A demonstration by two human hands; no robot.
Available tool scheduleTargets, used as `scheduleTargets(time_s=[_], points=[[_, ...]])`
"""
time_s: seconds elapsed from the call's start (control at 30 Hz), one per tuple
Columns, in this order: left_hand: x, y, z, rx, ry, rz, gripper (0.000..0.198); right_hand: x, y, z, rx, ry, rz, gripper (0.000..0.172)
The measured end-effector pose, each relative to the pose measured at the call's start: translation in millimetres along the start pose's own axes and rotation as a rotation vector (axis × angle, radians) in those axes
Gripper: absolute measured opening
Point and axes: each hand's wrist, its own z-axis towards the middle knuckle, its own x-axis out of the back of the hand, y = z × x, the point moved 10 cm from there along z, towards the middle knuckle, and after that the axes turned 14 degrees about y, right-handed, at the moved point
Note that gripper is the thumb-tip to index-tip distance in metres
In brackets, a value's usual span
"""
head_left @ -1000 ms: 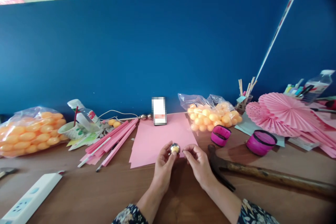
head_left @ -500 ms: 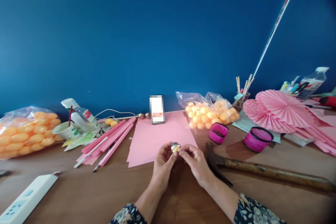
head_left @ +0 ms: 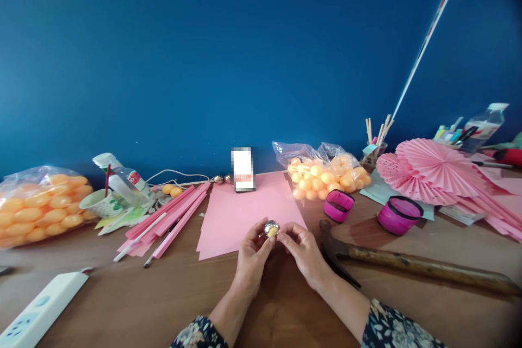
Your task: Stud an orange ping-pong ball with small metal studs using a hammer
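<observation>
Both hands meet at the near edge of a pink paper sheet [head_left: 244, 209] on a brown wooden table [head_left: 134, 293]. My left hand [head_left: 253, 255] pinches a small shiny silver piece with an orange ball inside [head_left: 271, 228]. My right hand [head_left: 304, 253] has its fingertips closed on the same piece from the right. Both wrists rest low over the tabletop, with floral sleeves at the bottom edge.
A hammer [head_left: 408, 266] lies right of my hands. Behind it stand two magenta rings [head_left: 338, 205] [head_left: 399, 215], a bag of orange balls [head_left: 326, 174] and pink paper fans [head_left: 436, 171]. At the left lie pink paper strips [head_left: 167, 220], a bottle [head_left: 122, 176], another ball bag [head_left: 36, 206] and a power strip [head_left: 41, 310].
My right fingertips have closed in from just beside the silver piece onto it. The view has shifted slightly; the hands stay in the same place.
</observation>
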Motion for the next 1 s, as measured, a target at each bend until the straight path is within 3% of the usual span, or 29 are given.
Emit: scheduleTargets(time_s=[1.0], points=[[-0.7, 4.3, -0.7, -0.039, 0.002, 0.016, 0.04, -1.1, 3.1, -0.5, -0.023, -0.014, -0.074, 0.018]])
